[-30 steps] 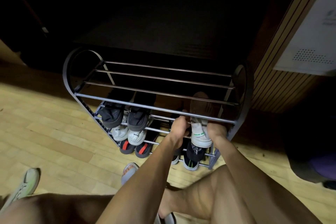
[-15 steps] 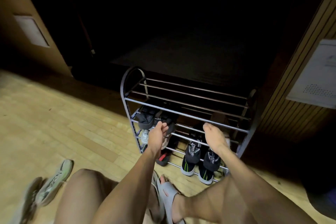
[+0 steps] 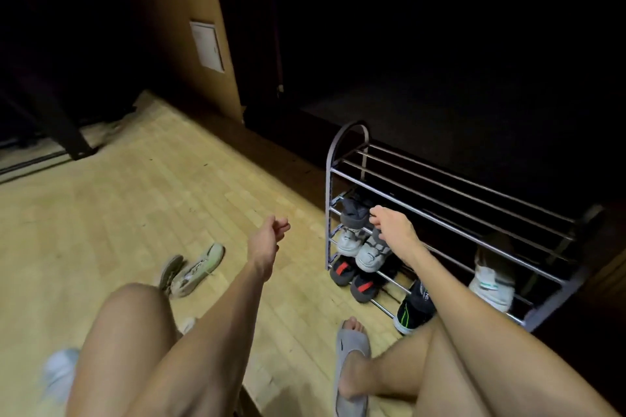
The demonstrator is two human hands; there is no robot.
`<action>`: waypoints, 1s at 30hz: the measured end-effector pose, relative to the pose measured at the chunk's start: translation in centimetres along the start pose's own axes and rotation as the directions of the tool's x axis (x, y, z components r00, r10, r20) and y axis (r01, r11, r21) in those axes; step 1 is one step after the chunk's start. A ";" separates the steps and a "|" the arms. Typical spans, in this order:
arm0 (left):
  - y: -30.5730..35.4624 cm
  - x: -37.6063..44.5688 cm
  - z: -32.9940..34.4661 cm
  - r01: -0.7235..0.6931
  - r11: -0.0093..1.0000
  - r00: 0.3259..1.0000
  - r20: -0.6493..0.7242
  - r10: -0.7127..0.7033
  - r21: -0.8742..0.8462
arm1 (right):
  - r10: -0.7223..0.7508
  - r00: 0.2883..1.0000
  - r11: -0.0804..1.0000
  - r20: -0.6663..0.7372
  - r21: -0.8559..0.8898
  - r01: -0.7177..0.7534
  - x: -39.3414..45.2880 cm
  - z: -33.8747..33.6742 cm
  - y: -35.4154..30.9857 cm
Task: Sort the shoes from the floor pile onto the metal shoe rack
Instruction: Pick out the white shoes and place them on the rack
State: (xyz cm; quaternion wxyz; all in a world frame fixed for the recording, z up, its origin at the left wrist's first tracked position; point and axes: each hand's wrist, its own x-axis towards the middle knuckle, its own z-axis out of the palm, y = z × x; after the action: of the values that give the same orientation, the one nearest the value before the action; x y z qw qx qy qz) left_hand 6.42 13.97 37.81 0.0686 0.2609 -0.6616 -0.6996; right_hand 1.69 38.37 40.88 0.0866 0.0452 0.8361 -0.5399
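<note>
Both the left hand [image 3: 267, 242] and right hand [image 3: 389, 225] hang empty and loosely curled, so the next move is likely fetching the pale sneakers [image 3: 193, 269] at lower left for the metal shoe rack [image 3: 450, 200].

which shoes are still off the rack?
The pale green-soled pair of sneakers lying on the wood floor, left of the left hand. All other pairs sit on the metal shoe rack. Both hands are empty.

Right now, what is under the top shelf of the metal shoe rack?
Under the top shelf of the metal shoe rack, lower bars hold dark shoes, white sneakers, red-striped shoes and a white shoe. The right arm covers the middle.
</note>
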 end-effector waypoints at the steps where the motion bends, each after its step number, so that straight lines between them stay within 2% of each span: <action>1: -0.2 0.1 -1.4 0.007 1.000 0.999 -0.034 -0.007 -0.006 | -0.011 1.000 1.000 0.027 -0.004 0.011 0.2 1.2 -0.8; 6: -2.1 1.0 -8.4 0.051 0.998 0.981 -0.183 -0.059 -0.045 | -0.043 0.977 0.998 0.209 -0.041 0.053 2.6 8.2 -3.4; 11: -4.1 2.4 -15.1 0.090 0.991 0.931 -0.346 -0.119 -0.099 | -0.027 0.945 0.997 0.325 -0.061 0.049 4.8 16.0 -3.8; 16: -7.2 3.9 -21.0 0.118 0.985 0.881 -0.444 -0.162 -0.126 | -0.005 0.903 0.993 0.430 -0.101 0.053 6.2 22.7 -3.5; 20: -10.6 4.5 -24.6 0.195 0.971 0.833 -0.499 -0.237 -0.136 | 0.035 0.869 0.990 0.493 -0.135 0.037 7.3 27.3 -2.2; 25: -14.9 4.9 -27.0 0.292 0.947 0.806 -0.499 -0.319 -0.135 | 0.098 0.821 0.982 0.562 -0.187 0.010 8.3 32.1 -0.2; 30: -16.9 5.7 -29.6 0.331 0.936 0.770 -0.537 -0.344 -0.124 | 0.132 0.778 0.981 0.615 -0.195 -0.013 8.2 36.4 0.9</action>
State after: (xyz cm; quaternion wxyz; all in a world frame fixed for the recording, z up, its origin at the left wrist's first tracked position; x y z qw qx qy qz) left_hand 19.22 -12.96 20.38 0.1324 0.5645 -0.5482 -0.6028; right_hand -2.69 5.45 23.82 0.3830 -0.1119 0.8029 -0.4429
